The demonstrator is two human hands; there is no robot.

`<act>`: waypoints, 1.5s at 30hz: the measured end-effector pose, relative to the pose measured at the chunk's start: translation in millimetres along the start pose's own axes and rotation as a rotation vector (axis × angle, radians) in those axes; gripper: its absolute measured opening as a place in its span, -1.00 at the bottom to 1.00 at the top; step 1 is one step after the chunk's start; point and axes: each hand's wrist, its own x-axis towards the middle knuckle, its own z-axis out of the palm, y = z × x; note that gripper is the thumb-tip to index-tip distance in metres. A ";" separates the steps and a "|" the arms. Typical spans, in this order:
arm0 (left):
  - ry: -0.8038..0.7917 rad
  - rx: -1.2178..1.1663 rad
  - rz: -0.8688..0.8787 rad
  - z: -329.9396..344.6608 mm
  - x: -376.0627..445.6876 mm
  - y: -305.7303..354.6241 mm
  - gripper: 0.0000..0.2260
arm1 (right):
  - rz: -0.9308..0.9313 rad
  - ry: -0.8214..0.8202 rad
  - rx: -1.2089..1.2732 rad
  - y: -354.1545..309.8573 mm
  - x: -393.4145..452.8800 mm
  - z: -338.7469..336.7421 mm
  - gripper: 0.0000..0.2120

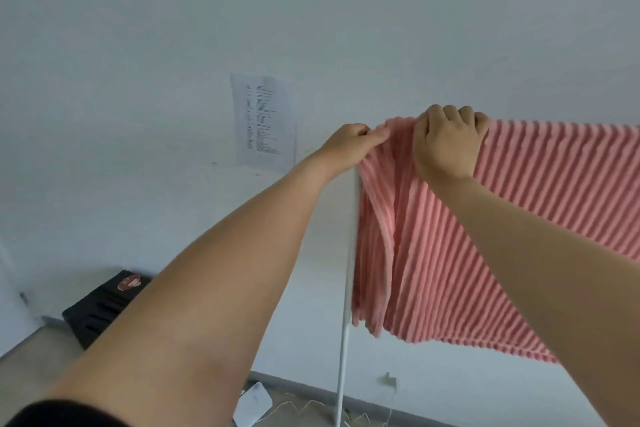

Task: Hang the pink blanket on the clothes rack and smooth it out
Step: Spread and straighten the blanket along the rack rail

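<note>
Item: pink blanket [450,253], ribbed plush. Location: already draped over the top bar of the clothes rack [346,288], hanging down your side in a long fall; the bar itself is hidden under the cloth, and only the white upright post shows, just beside the blanket's left edge.

Item: your left hand [349,142]. Grip: pinched on the bunched upper left corner of the blanket, at the post end. Purpose, as judged: to draw the gathered cloth out toward the end of the bar.

Item: your right hand [446,142]. Grip: fingers curled over the top fold and clamped on the blanket, just beside the left hand. Purpose, as judged: to pin the cloth against the bar so it does not slide while the corner is pulled.

Condition: right stretch lies flat; left end is creased into vertical folds. Hanging looks done, smoothing remains.

Surroundings: printed sheet [265,121] stuck on the white wall; black case [104,309] on the floor at lower left; white device [252,406] and loose cords near the post foot.
</note>
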 end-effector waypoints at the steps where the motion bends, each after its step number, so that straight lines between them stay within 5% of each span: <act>1: -0.051 -0.172 -0.030 -2.0 2.8 -4.0 -0.63 | 0.003 0.044 0.006 -4.0 0.2 5.7 -0.72; 6: -0.178 -0.740 -0.093 2.1 22.2 -38.3 -0.51 | 0.049 0.201 -0.023 -25.1 -5.1 30.2 -0.75; 10: -0.161 -0.786 -0.020 -0.7 40.9 -56.4 -0.48 | 0.131 0.231 -0.047 -37.8 -4.7 29.8 -0.72; 14: -0.015 -0.549 0.216 9.2 49.1 -69.9 -0.66 | 0.144 0.262 -0.023 -47.5 -18.0 21.4 -0.71; 19: 0.021 -0.554 0.524 8.9 39.3 -83.8 -0.79 | 0.235 0.365 0.023 -89.8 -78.7 21.5 -0.57; 23: -0.015 -0.503 0.716 -4.8 41.9 -96.7 -0.75 | 0.346 0.081 -0.068 -126.0 -126.6 24.4 -0.47; 25: -0.020 -0.482 0.806 -8.3 44.0 -107.8 -0.71 | 0.447 -0.042 -0.137 -133.3 -135.2 25.0 -0.65; 27: -0.090 -0.436 0.780 -7.6 43.4 -119.6 -0.74 | 0.573 -0.016 -0.161 -141.7 -132.8 24.6 -0.95; 32: -0.180 -0.357 0.565 3.5 40.9 -133.4 -0.81 | 0.467 0.087 -0.237 -174.0 -126.7 33.1 -0.83; 37: -0.519 -0.503 0.377 16.0 42.0 -133.4 -0.77 | 0.551 0.136 -0.217 -175.5 -152.1 27.4 -0.79; 45: -0.284 -0.377 0.546 10.2 21.5 -160.9 -0.77 | 0.600 0.064 -0.153 -179.8 -173.6 51.5 -0.92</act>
